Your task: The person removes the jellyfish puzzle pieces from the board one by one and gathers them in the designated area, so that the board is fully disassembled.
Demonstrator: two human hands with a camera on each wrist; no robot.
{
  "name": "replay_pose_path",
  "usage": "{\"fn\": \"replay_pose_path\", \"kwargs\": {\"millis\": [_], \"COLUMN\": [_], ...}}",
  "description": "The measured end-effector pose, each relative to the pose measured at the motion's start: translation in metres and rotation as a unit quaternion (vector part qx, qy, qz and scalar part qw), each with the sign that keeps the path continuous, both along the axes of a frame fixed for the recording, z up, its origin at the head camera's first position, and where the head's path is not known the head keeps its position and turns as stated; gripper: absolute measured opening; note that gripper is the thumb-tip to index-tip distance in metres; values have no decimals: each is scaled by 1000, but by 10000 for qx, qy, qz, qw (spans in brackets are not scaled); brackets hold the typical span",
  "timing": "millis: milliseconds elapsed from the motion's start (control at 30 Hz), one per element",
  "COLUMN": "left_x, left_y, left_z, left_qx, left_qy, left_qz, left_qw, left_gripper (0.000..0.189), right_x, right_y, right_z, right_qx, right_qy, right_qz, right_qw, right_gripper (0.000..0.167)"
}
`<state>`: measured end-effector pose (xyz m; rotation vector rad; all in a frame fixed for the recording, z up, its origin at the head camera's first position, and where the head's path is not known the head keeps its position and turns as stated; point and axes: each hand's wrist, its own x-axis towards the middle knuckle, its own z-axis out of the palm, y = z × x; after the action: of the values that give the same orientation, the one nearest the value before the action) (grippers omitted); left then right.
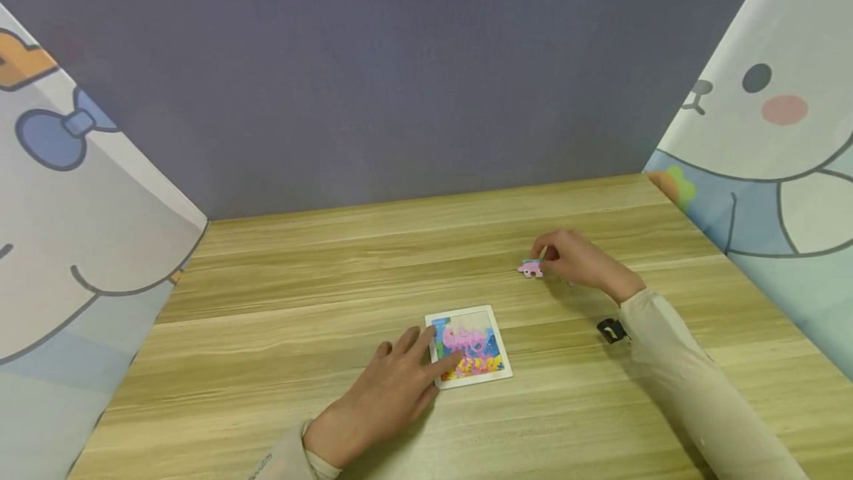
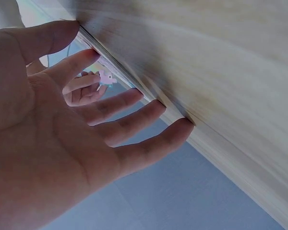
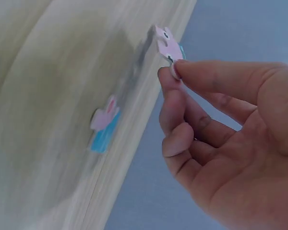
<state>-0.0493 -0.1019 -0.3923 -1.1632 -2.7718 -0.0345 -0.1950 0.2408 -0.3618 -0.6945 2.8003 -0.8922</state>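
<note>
My right hand (image 1: 578, 261) pinches a pink puzzle piece (image 3: 167, 44) with a dark eye print between thumb and index finger, over the right part of the table. A second pink and blue puzzle piece (image 3: 105, 125) lies on the wood below that hand; in the head view the hand mostly covers it. With fingers spread, my left hand (image 1: 393, 384) rests its fingertips on the left side of a white-framed jigsaw puzzle (image 1: 481, 343). Its picture has pink, blue and yellow parts, and the upper area shows a pale bare backing.
A small black object (image 1: 611, 330) lies beside my right sleeve. The wooden table (image 1: 300, 272) ends at a grey back panel (image 1: 426, 80). Panels printed with cartoon animals stand along the left (image 1: 87, 235) and right sides.
</note>
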Motion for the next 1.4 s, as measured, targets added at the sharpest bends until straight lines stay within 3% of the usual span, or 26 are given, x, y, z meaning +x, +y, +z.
{"fn": "replay_pose_path", "kwargs": {"millis": [333,567,833,1133,1400], "left_x": [0,0,0,-1,-1], "left_y": [0,0,0,-2,-2], "left_z": [0,0,0,-1,1], "left_qx": [-3,-40,-10,74,61], "left_qy": [36,-136,-39,8,70], "left_qz": [-12,46,30,-25,-70], "left_qw": [10000,9999,10000,10000,9999], "left_gripper": [46,46,45,44,45], "right_x": [-4,-4,-5,-4,-2], "right_y": [4,6,7,1,0], "right_z": [-5,-6,-7,-5,-2], "right_qx": [558,526,493,831,826], "right_qy": [-143,-138,-187,103,164], "right_qz": [-38,-187,-290,-258,-290], "right_qw": [9983,9983,9982,9961,9960], "right_gripper": [13,19,22,16,18]}}
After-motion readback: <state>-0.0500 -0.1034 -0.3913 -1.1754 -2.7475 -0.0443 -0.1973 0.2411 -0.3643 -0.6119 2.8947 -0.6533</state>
